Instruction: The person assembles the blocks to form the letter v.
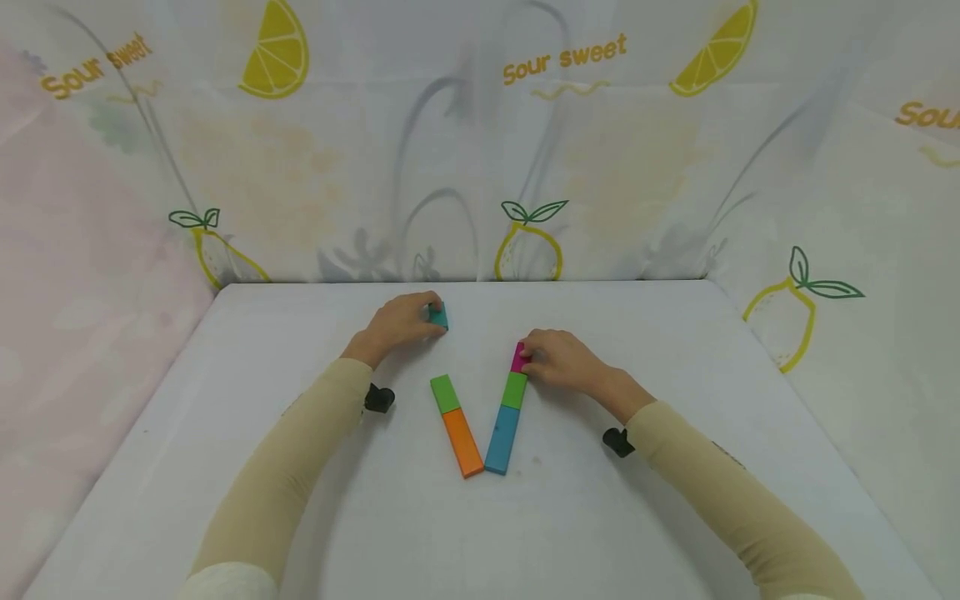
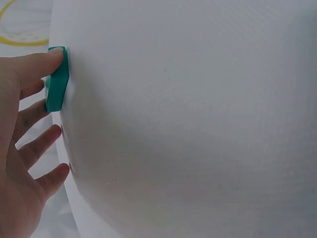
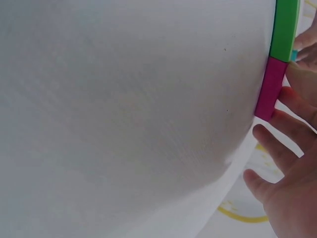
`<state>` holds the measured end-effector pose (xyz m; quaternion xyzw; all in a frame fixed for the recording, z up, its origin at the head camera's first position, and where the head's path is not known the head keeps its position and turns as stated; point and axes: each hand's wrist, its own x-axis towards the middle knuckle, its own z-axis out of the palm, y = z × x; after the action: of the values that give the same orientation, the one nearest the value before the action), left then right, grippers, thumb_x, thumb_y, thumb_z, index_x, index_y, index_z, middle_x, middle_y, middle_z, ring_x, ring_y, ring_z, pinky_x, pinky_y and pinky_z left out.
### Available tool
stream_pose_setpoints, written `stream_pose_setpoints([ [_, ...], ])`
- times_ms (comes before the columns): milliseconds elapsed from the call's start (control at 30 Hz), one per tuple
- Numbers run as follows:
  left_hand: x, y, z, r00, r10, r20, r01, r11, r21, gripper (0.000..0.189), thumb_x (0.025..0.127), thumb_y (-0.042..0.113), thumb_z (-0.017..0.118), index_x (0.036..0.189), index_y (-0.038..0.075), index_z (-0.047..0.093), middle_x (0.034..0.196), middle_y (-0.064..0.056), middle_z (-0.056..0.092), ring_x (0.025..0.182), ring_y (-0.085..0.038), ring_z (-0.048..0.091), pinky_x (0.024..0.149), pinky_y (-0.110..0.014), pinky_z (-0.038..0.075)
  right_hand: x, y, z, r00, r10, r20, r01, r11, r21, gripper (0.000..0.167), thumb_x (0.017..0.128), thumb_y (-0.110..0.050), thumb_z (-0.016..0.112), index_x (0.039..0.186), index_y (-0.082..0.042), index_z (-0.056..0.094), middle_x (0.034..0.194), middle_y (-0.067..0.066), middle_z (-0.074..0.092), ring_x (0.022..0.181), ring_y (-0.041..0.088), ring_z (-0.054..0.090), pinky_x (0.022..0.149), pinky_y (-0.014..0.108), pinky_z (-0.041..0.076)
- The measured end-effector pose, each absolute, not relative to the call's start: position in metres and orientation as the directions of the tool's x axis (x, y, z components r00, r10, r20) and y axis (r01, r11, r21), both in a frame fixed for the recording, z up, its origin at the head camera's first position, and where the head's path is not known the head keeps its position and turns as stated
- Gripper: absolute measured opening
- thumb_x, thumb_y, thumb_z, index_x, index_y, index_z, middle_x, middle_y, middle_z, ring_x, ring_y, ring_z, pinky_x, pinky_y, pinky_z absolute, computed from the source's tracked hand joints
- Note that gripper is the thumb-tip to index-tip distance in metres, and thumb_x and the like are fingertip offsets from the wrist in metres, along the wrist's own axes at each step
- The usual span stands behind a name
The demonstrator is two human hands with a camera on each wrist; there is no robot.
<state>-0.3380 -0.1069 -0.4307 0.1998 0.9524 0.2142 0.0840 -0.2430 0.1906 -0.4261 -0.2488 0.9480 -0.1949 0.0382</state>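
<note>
My left hand (image 1: 401, 321) pinches a small teal block (image 1: 440, 317) between thumb and fingers, toward the back of the table. In the left wrist view the thumb lies at one end of this teal block (image 2: 58, 82), a finger at its other end. My right hand (image 1: 564, 360) grips a magenta block (image 1: 519, 357), which lies end to end with a green block (image 1: 514, 390). That green one meets a longer blue block (image 1: 502, 440). In the right wrist view fingertips touch the side and far end of the magenta block (image 3: 270, 89).
To the left of that row, another green block (image 1: 445, 393) joins a longer orange block (image 1: 463, 443). The two rows form a V, with the orange and blue ends close together at the front. A lemon-print cloth (image 1: 480, 150) hangs behind the white table (image 1: 637, 533).
</note>
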Motion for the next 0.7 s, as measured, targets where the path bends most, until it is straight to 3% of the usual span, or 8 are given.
stream_pose_setpoints([
  [400, -0.3367, -0.1096, -0.4324, -0.913, 0.401, -0.071, 0.332, 0.833, 0.442, 0.040, 0.088, 0.042, 0.070, 0.120, 0.020, 0.060, 0.123, -0.005, 0.064, 0.105, -0.025, 0.055, 0.096, -0.047, 0.047, -0.2459, 0.1909, -0.4273, -0.864, -0.502, 0.028, -0.474, 0.796, -0.376, 0.019, 0.090, -0.017, 0.072, 0.105, -0.005, 0.074, 0.104, 0.006, 0.070, 0.092, 0.018, 0.062, 0.089, 0.038, 0.054],
  [700, -0.3365, -0.1148, -0.4339, -0.911, 0.410, -0.049, 0.349, 0.828, 0.439, 0.040, 0.087, 0.045, 0.072, 0.118, 0.022, 0.062, 0.118, -0.002, 0.066, 0.101, -0.023, 0.056, 0.092, -0.045, 0.048, -0.2465, 0.1918, -0.4266, -0.869, -0.495, 0.017, -0.464, 0.802, -0.376, 0.019, 0.090, -0.016, 0.071, 0.105, -0.005, 0.074, 0.107, 0.006, 0.070, 0.098, 0.020, 0.064, 0.095, 0.040, 0.053],
])
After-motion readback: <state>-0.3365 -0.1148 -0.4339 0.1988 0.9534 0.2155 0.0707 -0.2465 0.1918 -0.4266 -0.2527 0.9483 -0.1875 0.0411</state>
